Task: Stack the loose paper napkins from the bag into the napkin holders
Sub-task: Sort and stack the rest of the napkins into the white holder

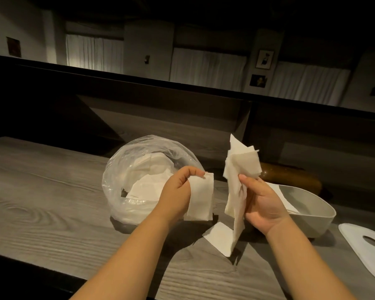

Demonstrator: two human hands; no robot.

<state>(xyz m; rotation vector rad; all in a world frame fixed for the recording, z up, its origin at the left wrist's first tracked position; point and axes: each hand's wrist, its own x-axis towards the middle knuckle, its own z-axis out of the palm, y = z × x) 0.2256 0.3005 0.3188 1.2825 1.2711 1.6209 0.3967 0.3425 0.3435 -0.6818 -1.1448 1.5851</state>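
A clear plastic bag [138,161] lies open on the wooden counter, with several loose white napkins inside. My left hand [177,189] pinches a folded napkin [200,197] that hangs in front of the bag's mouth. My right hand [262,202] grips an untidy bunch of napkins [240,167], held upright above the counter. One napkin [220,238] lies flat on the counter under the bunch. A white napkin holder [312,210] stands to the right of my right hand with some napkins in it.
A flat white lid with an oval hole [368,245] lies at the far right of the grey wooden counter [41,202]. A brown cushioned object [290,176] sits behind the holder. A dark raised ledge runs along the back.
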